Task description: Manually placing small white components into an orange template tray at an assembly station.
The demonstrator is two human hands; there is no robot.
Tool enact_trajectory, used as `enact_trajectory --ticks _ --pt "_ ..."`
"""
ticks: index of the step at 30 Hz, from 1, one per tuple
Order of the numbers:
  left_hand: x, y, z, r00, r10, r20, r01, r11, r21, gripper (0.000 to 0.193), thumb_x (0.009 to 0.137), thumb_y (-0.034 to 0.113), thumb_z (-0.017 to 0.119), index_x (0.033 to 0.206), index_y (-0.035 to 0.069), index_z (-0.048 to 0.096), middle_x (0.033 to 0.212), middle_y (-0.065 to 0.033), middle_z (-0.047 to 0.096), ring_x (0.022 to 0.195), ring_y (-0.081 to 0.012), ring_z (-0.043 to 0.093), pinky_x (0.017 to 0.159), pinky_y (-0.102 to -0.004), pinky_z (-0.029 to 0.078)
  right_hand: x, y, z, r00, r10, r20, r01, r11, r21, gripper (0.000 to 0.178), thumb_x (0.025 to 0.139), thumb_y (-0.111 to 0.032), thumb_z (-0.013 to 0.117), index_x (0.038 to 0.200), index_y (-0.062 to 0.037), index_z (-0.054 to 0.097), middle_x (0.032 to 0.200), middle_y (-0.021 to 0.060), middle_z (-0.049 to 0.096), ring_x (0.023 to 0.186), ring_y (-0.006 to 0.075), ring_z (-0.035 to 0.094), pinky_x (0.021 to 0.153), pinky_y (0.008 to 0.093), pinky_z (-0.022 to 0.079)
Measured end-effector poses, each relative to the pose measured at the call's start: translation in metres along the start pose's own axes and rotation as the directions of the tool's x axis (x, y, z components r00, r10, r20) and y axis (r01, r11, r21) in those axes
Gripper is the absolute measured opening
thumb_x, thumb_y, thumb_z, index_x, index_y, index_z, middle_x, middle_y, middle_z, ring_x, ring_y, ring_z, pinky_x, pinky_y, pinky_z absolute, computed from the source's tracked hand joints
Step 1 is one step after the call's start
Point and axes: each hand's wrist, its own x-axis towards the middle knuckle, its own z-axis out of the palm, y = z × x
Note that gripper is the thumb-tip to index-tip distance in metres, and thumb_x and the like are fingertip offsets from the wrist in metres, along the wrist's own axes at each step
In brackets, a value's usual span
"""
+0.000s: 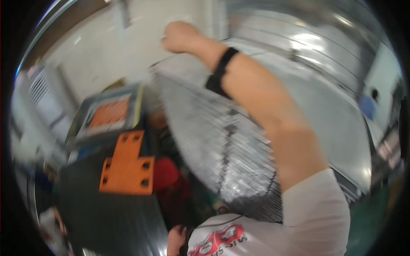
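Note:
My right arm [273, 115], in a white short sleeve with a black band [222, 70] at the wrist, reaches up and across to the far side. At its end my right hand [183, 37] is closed like a fist in front of a pale wall, slightly blurred; whatever it may hold is hidden. Low in the view, close to my white shirt, is my left hand [176, 240], mostly cut off, its fingers unclear. An orange, finely patterned flat piece [128, 173] with several dark square holes lies on a dark tabletop [111, 217] to the left.
Under my right arm spreads a large silver, ribbed surface [205, 128]. Behind the orange piece stands a grey bin [81, 128] holding more orange pieces [110, 113]. A red rounded object [165, 173] sits beside the tabletop. A pale vented cabinet [42, 96] stands far left.

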Motion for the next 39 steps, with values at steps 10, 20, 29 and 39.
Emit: enact_trajectory --ticks 10,20,29,39 --pt "-0.13 -0.008 -0.022 0.81 -0.536 -0.237 0.496 0.842 -0.211 0.024 0.079 0.016 0.057 0.093 -0.003 0.059 0.077 -0.021 0.06 0.071 -0.0331 0.06 0.062 -0.0351 0.046 -0.159 -0.193 0.207 0.741 -0.537 0.403 0.33 0.814 0.478 0.028 0.075 -0.028 0.057 0.075 0.0003 0.062 0.075 0.0212 0.06 0.074 0.0354 0.058 0.066 0.0428 0.047" --pt "-0.172 0.002 0.003 0.428 -0.827 -0.365 0.68 0.56 -0.473 0.021 0.076 0.016 0.057 0.085 -0.002 0.061 0.072 -0.0192 0.06 0.068 -0.0323 0.06 0.063 -0.0353 0.046 -0.329 -0.219 0.391 0.101 -0.126 0.987 -0.684 0.712 0.161 0.046 0.082 -0.035 0.053 0.095 0.0082 0.053 0.083 0.0181 0.06 0.068 0.0255 0.061 0.054 0.0347 0.052" --pt "-0.067 -0.019 0.012 0.325 -0.912 -0.25 0.683 0.41 -0.604 0.025 0.078 0.015 0.059 0.091 -0.006 0.06 0.074 -0.0172 0.063 0.067 -0.0221 0.062 0.062 -0.0291 0.047 -0.332 -0.167 0.47 -0.116 -0.123 0.986 -0.796 0.605 -0.019 0.048 0.085 -0.03 0.05 0.109 0.0115 0.046 0.1 0.0243 0.057 0.088 0.0323 0.06 0.07 0.0375 0.052" --pt "-0.041 -0.064 0.034 0.16 -0.96 -0.228 0.792 0.263 -0.551 0.023 0.076 0.019 0.061 0.078 -0.004 0.061 0.066 -0.0145 0.062 0.063 -0.0207 0.061 0.06 -0.0303 0.046 -0.307 -0.161 0.524 -0.173 -0.266 0.948 -0.797 0.604 0.024 0.036 0.083 -0.019 0.05 0.109 0.0063 0.048 0.1 0.0197 0.058 0.083 0.0276 0.061 0.067 0.0359 0.052"
